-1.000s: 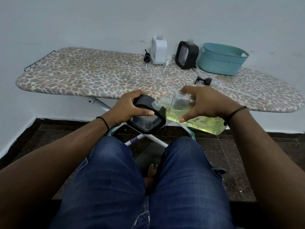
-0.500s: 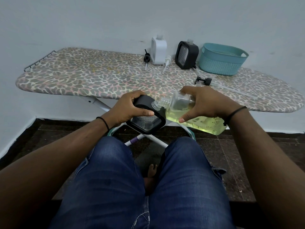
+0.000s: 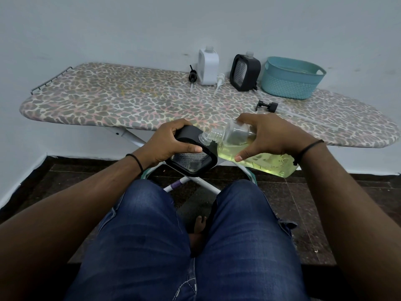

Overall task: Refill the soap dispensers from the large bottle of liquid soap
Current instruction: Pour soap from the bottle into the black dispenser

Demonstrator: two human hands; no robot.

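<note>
My left hand [image 3: 168, 142] grips a black-framed soap dispenser [image 3: 192, 158] with a clear ribbed window, held in the air over my knees and tilted. My right hand [image 3: 272, 135] holds the large clear bottle [image 3: 258, 154] of yellow-green liquid soap, lying almost on its side. Its open threaded neck touches the dispenser's top. At the back of the ironing board [image 3: 121, 105] stand a white dispenser [image 3: 208, 66] and a second black dispenser [image 3: 245, 72], both without pumps.
Three loose pumps lie on the board: a black one [image 3: 192, 76], a white one [image 3: 220, 80], and a black one [image 3: 268, 106] with a long tube. A teal basket [image 3: 291, 80] sits at the back right. A white wall rises behind; dark floor tiles below.
</note>
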